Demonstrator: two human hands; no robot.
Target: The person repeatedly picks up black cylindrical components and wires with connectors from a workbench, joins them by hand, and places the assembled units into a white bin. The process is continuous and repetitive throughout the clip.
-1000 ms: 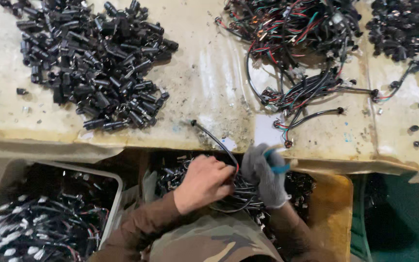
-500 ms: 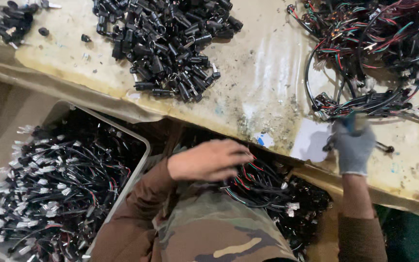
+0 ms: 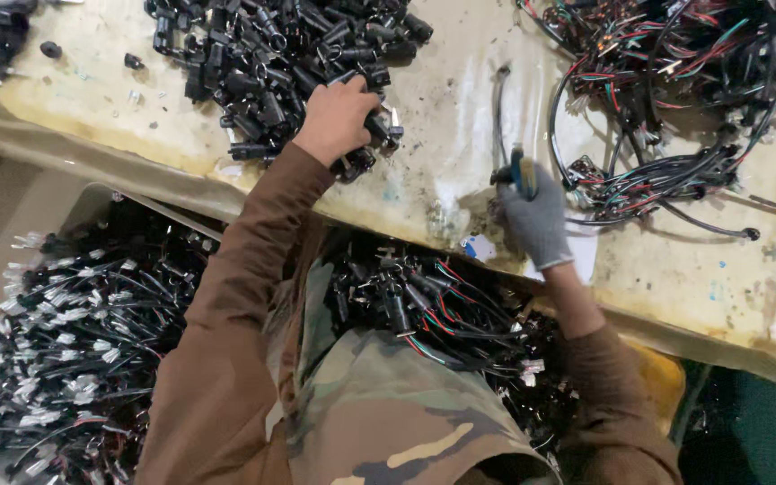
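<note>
1. Left hand (image 3: 339,112), bare, reaching out over the worktable (image 3: 460,99) and plunged into the near edge of the heap of black connector housings (image 3: 262,63); fingers curled down among them, closing on a piece or two, though exactly what sits under the fingertips cannot be told.
2. Right hand (image 3: 536,220), in a grey glove, clenched around a short black cable (image 3: 498,117) and a blue-handled tool (image 3: 521,171); the tool poking up just above the knuckles, the cable running straight away from the fingers across the table.
3. Just beyond the gloved fingers, to the outer side: tangled wire harnesses (image 3: 675,99), red, green and black, piled and looping toward the glove.
4. Below both wrists, close to the body: a lap-level bin of harnesses (image 3: 442,314), filled with black plugs and coloured leads.
5. Further out past the left elbow: a grey tray of wired pieces (image 3: 65,332), white terminals showing, heaped nearly full.
6. Progress, as a judgement: plenty already put together, going by the full tray and bin; plenty left too, with the housing heap large and the harness tangle on the table unsorted. Mid-run, one cable in hand, a housing being fetched for it.
</note>
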